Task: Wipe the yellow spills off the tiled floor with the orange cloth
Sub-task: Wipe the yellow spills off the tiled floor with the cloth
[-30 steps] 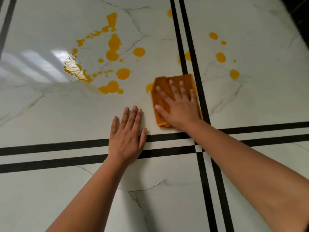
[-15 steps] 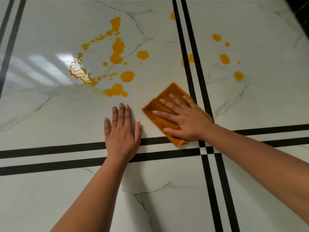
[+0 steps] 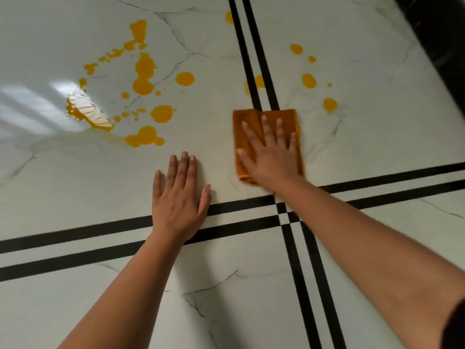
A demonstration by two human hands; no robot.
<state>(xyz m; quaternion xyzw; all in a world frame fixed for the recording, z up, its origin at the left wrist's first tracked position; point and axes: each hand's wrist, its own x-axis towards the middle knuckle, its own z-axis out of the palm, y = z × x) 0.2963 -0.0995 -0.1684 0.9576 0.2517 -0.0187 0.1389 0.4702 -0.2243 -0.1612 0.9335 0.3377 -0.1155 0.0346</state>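
Your right hand [image 3: 270,157] lies flat with fingers spread, palm pressing down on the orange cloth [image 3: 251,122], which sits folded on the tiled floor [image 3: 377,152] across the pair of black lines [image 3: 254,79] running away from you. Your left hand [image 3: 180,197] rests open and empty on the floor just beside it, holding nothing. The yellow spills [image 3: 143,79] lie scattered beyond the left hand, and smaller yellow drops [image 3: 309,80] sit past the cloth on the right tile.
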